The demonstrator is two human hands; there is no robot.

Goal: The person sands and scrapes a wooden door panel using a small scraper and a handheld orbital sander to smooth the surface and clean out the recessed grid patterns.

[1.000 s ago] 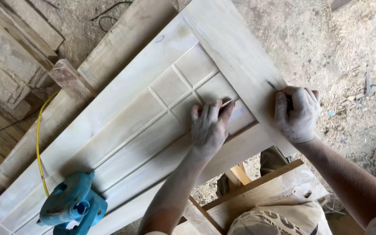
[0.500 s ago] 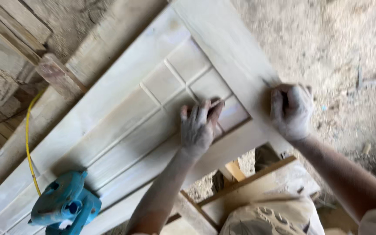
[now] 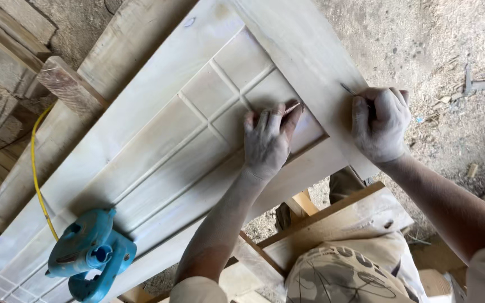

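Observation:
A pale wooden door (image 3: 158,140) with grooved panels lies slanted in front of me. My left hand (image 3: 266,140) presses flat on a panel near the door's end and pinches a small thin piece (image 3: 293,107) between its fingers. My right hand (image 3: 379,124) rests on the door's end rail, closed around a thin dark pointed tool (image 3: 348,89) whose tip touches the wood. Both hands are dusted white.
A blue power tool (image 3: 90,256) with a yellow cord (image 3: 36,179) lies on the door at lower left. A wood block (image 3: 67,85) sits at the door's far edge. A wooden stand (image 3: 332,224) is under the door. The ground (image 3: 450,50) is covered with sawdust.
The view has shifted, so the door and hands sit slightly higher in the picture. Both hands keep their places on the door and their grips.

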